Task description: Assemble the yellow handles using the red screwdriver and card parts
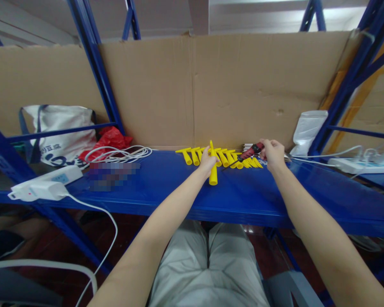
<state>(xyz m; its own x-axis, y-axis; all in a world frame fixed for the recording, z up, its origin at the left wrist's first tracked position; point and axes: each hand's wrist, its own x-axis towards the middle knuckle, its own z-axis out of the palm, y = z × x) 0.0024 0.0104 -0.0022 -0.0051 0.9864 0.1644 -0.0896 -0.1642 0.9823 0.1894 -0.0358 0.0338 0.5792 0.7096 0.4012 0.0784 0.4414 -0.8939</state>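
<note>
My left hand (207,162) grips a yellow T-shaped plastic part (213,175) that stands out from a row of several like yellow parts (225,157) lying on the blue metal shelf (166,187). My right hand (273,153) holds a screwdriver with a red and black handle (251,151); its dark shaft points left and down toward the held yellow part. Both forearms reach forward over my lap.
A cardboard sheet (230,85) backs the shelf. On the left lie a white power strip (46,184), coiled white cables (121,154), a red bag (110,138) and a white tote bag (62,132). A white pouch (309,130) and another power strip (355,164) sit right. Blue uprights frame both sides.
</note>
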